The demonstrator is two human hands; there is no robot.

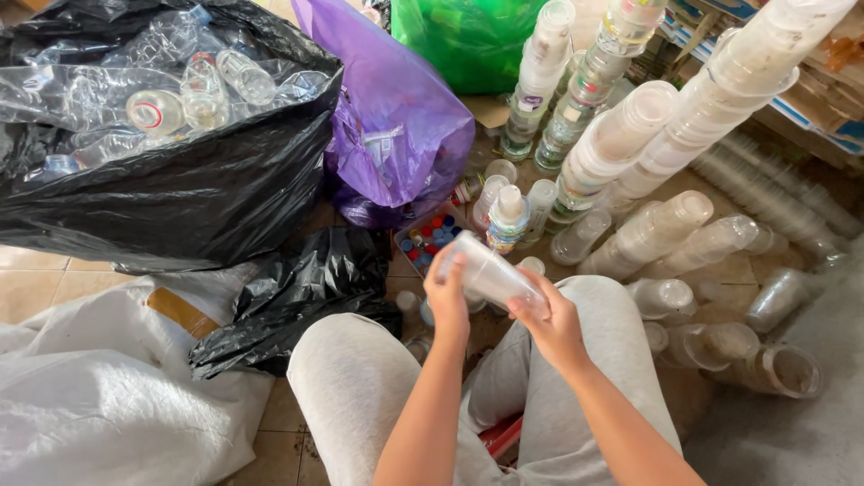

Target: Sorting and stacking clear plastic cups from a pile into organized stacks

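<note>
- The left hand (pixel 447 297) and the right hand (pixel 551 326) are close together, both wrapped around one clear, see-through plastic cup (pixel 486 268).
- The cup is up in the air above the person's knees, in front of the grey trousers (pixel 360 396). It lies on its side, with the left hand near one end and the right hand at the other.
- The cup looks very light and thin. It would likely bend or crack if squeezed hard, so a soft grip round the sides is best.
- The plastic looks smooth, so it may slip a little.
- Just past the hands, on the floor, sits a small tray of red and blue bottle caps (pixel 430 241) and a little clear bottle with a white cap (pixel 508 219).
- To the right are long stacks of clear plastic cups (pixel 630 135), some leaning and some lying down.
- To the left is a big black plastic bag full of clear bottles (pixel 162 117). Next to it is a purple plastic bag (pixel 396 108), and a green plastic bag (pixel 468 36) sits farther back.
- A white sack (pixel 99 396) lies by the left knee.
</note>
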